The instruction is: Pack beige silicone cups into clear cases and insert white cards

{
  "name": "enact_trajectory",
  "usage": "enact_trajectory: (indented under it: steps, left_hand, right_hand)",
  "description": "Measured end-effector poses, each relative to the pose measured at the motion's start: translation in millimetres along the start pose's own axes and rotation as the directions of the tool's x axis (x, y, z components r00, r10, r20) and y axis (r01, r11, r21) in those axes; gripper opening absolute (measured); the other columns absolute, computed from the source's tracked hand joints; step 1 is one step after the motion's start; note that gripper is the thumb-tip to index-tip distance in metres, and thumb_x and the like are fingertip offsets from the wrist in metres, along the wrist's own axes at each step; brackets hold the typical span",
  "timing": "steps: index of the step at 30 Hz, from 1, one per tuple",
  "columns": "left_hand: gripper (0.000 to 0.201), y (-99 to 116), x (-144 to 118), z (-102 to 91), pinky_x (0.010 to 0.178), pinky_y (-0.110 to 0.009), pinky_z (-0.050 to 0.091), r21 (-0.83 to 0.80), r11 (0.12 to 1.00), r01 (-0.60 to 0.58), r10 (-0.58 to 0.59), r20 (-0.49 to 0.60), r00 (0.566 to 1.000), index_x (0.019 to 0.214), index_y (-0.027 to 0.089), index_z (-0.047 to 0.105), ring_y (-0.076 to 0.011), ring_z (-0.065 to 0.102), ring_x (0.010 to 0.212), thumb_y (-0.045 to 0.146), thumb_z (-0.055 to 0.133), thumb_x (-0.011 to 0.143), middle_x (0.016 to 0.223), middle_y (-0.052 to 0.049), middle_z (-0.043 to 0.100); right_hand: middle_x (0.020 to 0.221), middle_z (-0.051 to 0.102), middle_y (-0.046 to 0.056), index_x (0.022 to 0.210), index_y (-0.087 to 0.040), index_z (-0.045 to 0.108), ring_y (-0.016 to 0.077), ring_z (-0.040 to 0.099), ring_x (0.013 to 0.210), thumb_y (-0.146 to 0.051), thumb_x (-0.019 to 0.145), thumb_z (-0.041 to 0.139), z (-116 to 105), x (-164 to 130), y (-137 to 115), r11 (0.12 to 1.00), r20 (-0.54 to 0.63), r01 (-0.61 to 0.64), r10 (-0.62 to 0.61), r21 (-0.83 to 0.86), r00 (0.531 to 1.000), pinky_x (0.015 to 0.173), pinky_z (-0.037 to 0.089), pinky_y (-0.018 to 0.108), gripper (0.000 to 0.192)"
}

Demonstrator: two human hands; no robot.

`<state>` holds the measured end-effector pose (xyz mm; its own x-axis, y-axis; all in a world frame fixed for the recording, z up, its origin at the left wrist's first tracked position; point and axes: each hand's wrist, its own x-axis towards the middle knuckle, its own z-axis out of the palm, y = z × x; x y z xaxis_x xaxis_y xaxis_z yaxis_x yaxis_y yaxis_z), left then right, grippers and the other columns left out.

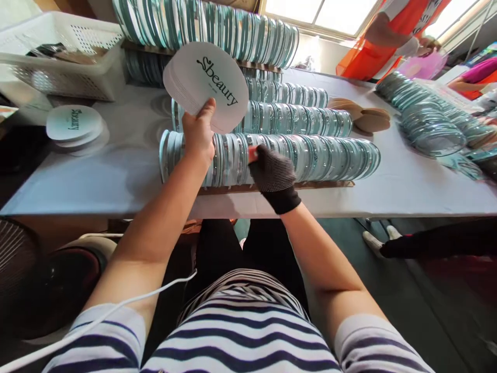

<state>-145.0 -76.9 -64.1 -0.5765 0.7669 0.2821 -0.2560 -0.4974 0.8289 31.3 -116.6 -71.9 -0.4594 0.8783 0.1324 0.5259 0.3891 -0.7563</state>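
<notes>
My left hand (199, 132) is bare and closed on a stack of white rounded cards (207, 83) printed "Sbeauty", thumb on top. It holds them above the rows of round glass discs. My right hand (274, 171) wears a dark ribbed glove and is curled at the front row of glass discs (326, 158), which stand on edge in a wooden rack (322, 185). A small red-orange patch (253, 154) shows at its fingers; whether this is a held item or part of the glove is unclear. Between the hands, white edges show among the discs.
More "Sbeauty" cards (73, 123) lie at the left of the table (132, 194). A white perforated basket (89, 77) stands behind them. Further disc rows (209, 26) fill the back. Brown oval pieces (371, 120) and piled glass discs (433, 129) lie right. Another person (382, 39) stands across.
</notes>
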Motion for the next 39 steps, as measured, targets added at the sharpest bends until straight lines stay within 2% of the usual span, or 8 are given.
enact_trajectory:
  steps: [4,10,15,19,22,26,33,39]
  left_hand:
    - [0.035,13,-25,-1.3,0.104,-0.039,0.05,-0.031,1.0,-0.001,0.004,0.085,0.996,0.108,0.031,0.063,-0.0207,0.059,0.121,0.034,0.074,0.075,0.111,0.002,0.071]
    - [0.031,22,-53,-2.0,0.1,-0.043,0.053,-0.012,0.998,0.055,-0.055,0.019,0.998,0.097,0.027,0.066,-0.0259,0.062,0.118,0.037,0.076,0.069,0.109,-0.001,0.072]
    - [0.025,26,-56,-6.1,0.098,-0.041,0.055,-0.043,0.988,0.15,-0.148,0.048,0.988,0.09,0.028,0.066,-0.0255,0.063,0.116,0.038,0.073,0.068,0.11,0.001,0.072]
    - [0.034,51,-25,-32.3,0.102,-0.042,0.051,-0.056,0.995,0.083,-0.083,0.013,0.996,0.104,0.033,0.063,-0.0228,0.056,0.125,0.037,0.072,0.072,0.122,0.006,0.067]
    - [0.043,63,12,-54.6,0.106,-0.048,0.046,-0.08,0.997,-0.008,0.006,-0.02,1.0,0.115,0.034,0.057,-0.0207,0.057,0.123,0.028,0.071,0.075,0.121,0.009,0.067]
    - [0.043,52,39,-65.9,0.111,-0.055,0.04,0.01,0.99,0.142,-0.142,-0.011,0.99,0.118,0.035,0.053,-0.018,0.057,0.118,0.021,0.067,0.079,0.117,0.011,0.069]
    - [0.041,41,27,-59.0,0.107,-0.056,0.043,-0.009,0.976,0.219,-0.217,0.08,0.973,0.118,0.029,0.057,-0.0216,0.058,0.116,0.016,0.065,0.08,0.119,0.003,0.067]
    - [0.032,39,28,-58.6,0.103,-0.047,0.047,0.015,0.974,0.228,-0.229,0.046,0.972,0.108,0.025,0.061,-0.0211,0.06,0.115,0.018,0.069,0.078,0.114,-0.002,0.069]
  right_hand:
    - [0.141,0.051,0.014,0.15,-0.022,0.03,0.0226,0.053,0.125,-0.037,0.098,0.03,-28,39,-9,0.915,-0.342,0.208,-0.329,-0.346,0.88,0.097,0.049,0.041,0.053]
    - [0.156,0.031,0.014,0.151,-0.014,0.028,0.0294,0.024,0.146,-0.039,0.093,0.038,-5,11,-49,0.787,-0.339,0.212,-0.47,-0.58,0.815,0.115,0.029,0.053,0.064]
    - [0.138,0.054,0.014,0.145,-0.018,0.04,0.0273,0.05,0.129,-0.033,0.097,0.024,-1,16,-49,0.924,-0.322,0.177,-0.291,-0.34,0.901,0.102,0.046,0.046,0.053]
    - [0.134,0.054,0.02,0.148,-0.014,0.036,0.0316,0.056,0.121,-0.034,0.096,0.021,-22,-4,-37,0.96,-0.567,-0.009,-0.158,-0.281,0.809,0.089,0.051,0.049,0.057]
    - [0.129,0.058,0.022,0.149,-0.015,0.033,0.0313,0.063,0.107,-0.037,0.093,0.034,-17,-57,-42,0.936,-0.447,-0.016,-0.154,-0.353,0.881,0.082,0.055,0.044,0.061]
    - [0.104,0.07,0.016,0.151,-0.019,0.033,0.0272,0.066,0.081,-0.033,0.091,0.04,19,-98,-58,0.927,-0.111,0.034,-0.081,-0.374,0.991,0.076,0.055,0.041,0.062]
    - [0.084,0.071,0.01,0.153,-0.021,0.024,0.0234,0.065,0.082,-0.028,0.089,0.048,68,-26,-67,0.899,0.04,0.076,-0.065,-0.431,0.997,0.078,0.051,0.034,0.068]
    - [0.084,0.07,0.01,0.133,-0.016,0.049,0.024,0.067,0.079,-0.041,0.094,0.042,70,-16,-51,0.928,-0.095,-0.004,-0.033,-0.372,0.995,0.074,0.048,0.032,0.047]
